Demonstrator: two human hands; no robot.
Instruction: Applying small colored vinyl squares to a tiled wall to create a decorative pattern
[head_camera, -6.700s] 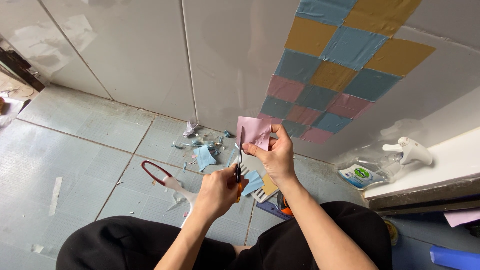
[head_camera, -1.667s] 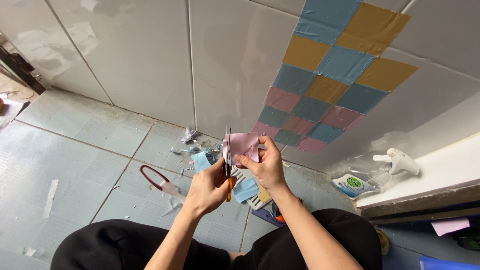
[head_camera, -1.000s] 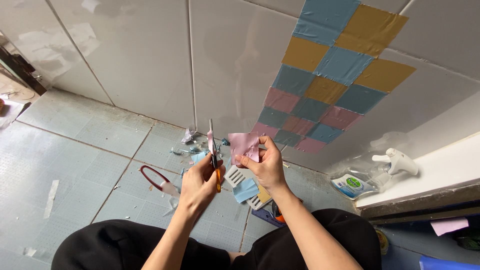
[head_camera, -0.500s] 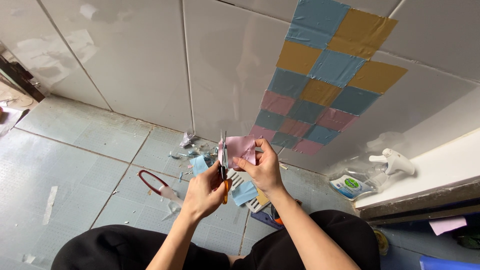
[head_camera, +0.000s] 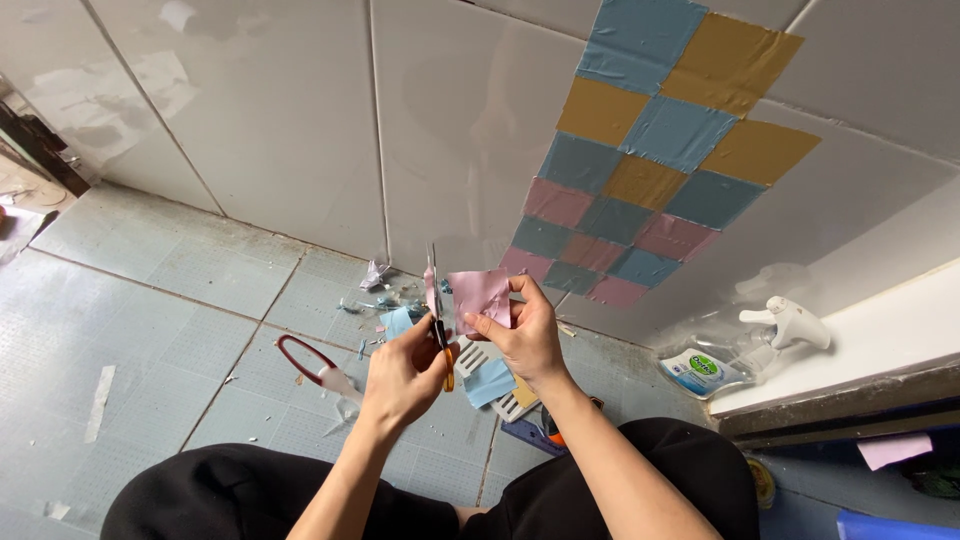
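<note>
Pink sheet, a small square of thin coloured film or paper, is held up in front of the tiled wall, just below and left of the patchwork of blue, yellow and pink squares stuck there. The right hand pinches its lower right corner between thumb and fingertips. Against the sheet's left edge stand the scissors, blades pointing up and nearly closed on the material, with the left hand curled tight through the orange handles.

Trimming the piece looks like the step in hand, the cut running up its left side. To go on, the blades would need to open and advance while the right hand keeps the sheet taut and flat.

Below the sheet, on the floor, lie blue offcuts and grey scraps. Left of them sits a second pair of scissors with red handles. Well to the right of the sheet a spray bottle lies beside a white ledge.
</note>
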